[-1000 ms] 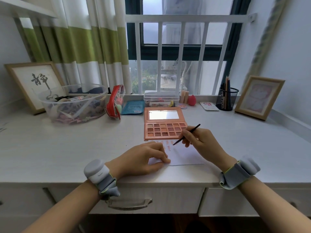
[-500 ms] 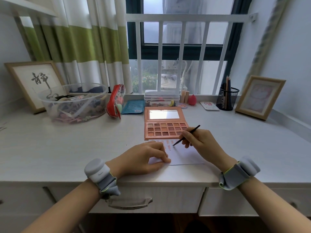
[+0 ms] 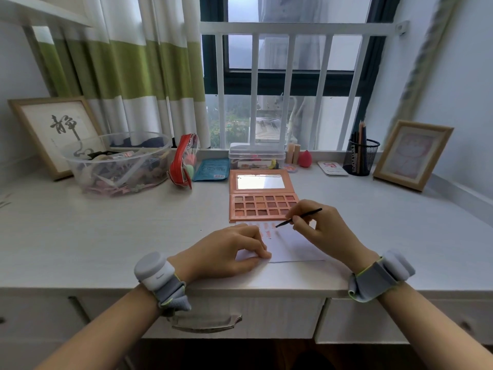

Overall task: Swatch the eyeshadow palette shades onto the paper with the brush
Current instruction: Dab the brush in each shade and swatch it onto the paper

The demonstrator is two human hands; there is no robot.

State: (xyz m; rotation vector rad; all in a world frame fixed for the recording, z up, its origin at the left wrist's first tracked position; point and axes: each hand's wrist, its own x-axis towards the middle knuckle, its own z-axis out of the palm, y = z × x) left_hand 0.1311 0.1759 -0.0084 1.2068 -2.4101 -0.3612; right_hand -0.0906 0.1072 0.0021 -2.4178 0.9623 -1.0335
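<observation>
An open pink eyeshadow palette (image 3: 262, 208) with a mirror lid lies mid-desk, its pans in rows of pinks and browns. Just in front of it lies a white sheet of paper (image 3: 294, 249) with several reddish swatches near its top edge. My right hand (image 3: 324, 232) pinches a thin black brush (image 3: 298, 217), whose tip touches the paper beside the swatches. My left hand (image 3: 229, 252) rests on the paper's left part, fingers curled and pressing it down.
A clear tub (image 3: 117, 164) of oddments and a framed calligraphy picture (image 3: 57, 132) stand at back left. A red pouch (image 3: 184, 161), a blue packet (image 3: 212, 169), a clear box (image 3: 256, 156), a pen cup (image 3: 360, 156) and another frame (image 3: 412, 153) line the back.
The brush tip has shifted slightly along the paper near the swatches. My left hand stays on the sheet.
</observation>
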